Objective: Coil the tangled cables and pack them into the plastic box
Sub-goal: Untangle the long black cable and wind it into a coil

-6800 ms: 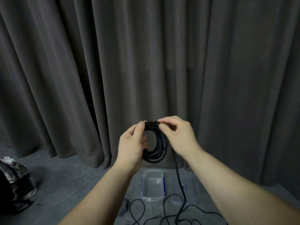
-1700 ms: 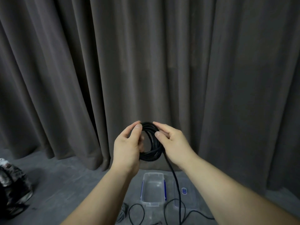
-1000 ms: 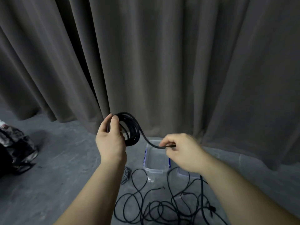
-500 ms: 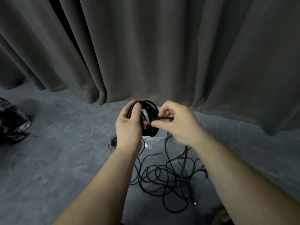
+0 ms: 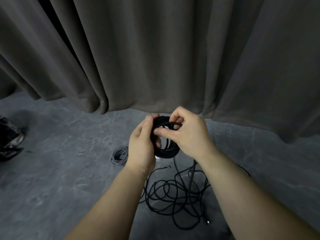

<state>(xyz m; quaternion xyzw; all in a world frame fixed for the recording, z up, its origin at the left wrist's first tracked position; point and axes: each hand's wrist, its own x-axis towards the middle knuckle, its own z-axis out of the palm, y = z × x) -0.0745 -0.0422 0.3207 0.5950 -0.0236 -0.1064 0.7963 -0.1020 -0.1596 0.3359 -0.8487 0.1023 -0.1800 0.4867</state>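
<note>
From the head view, the left hand (image 5: 141, 144) grips the black coil (image 5: 166, 149) at its left side, held above the floor (image 5: 60, 170). The right hand (image 5: 188, 134) pinches a strand across its top. The loose cable (image 5: 174, 196) lies tangled below: light, limp, springy, best held at the bundled turns. The plastic box is hidden.

Heavy dark grey pleated curtain (image 5: 155, 49) fills the upper frame, meeting a mottled grey stone-look floor (image 5: 60, 170); a crumpled black-and-silver bag (image 5: 8, 135) lies at far left.
</note>
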